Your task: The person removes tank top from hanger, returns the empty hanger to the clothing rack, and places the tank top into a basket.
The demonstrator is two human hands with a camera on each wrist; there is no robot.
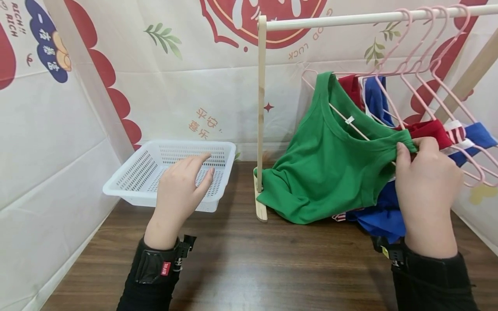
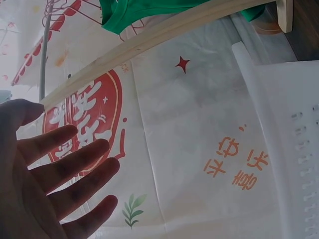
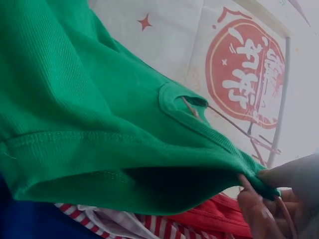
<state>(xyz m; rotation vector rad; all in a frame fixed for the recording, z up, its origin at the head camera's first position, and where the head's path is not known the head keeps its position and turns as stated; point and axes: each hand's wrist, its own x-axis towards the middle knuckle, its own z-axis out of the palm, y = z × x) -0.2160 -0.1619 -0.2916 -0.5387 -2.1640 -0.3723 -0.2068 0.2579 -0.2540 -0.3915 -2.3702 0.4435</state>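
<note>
A green tank top (image 1: 330,160) hangs on a pink hanger (image 1: 309,77) at the front of the rack, its hem spread by the rack's wooden foot. My right hand (image 1: 429,190) pinches its right shoulder strap between thumb and fingers; in the right wrist view the pinched strap (image 3: 264,184) lies against the hanger's pink wire. My left hand (image 1: 183,185) is held over the front of a white plastic basket (image 1: 113,185), fingers spread and holding nothing. Spread fingers (image 2: 75,174) also show in the left wrist view, away from the green top.
Behind the green top, red, striped and blue garments (image 1: 381,220) hang on several pink hangers from the white rail (image 1: 330,21). A wooden upright (image 1: 261,108) stands between basket and clothes. Brown tabletop (image 1: 272,268) lies in front, and printed cloth (image 1: 175,95) covers the back.
</note>
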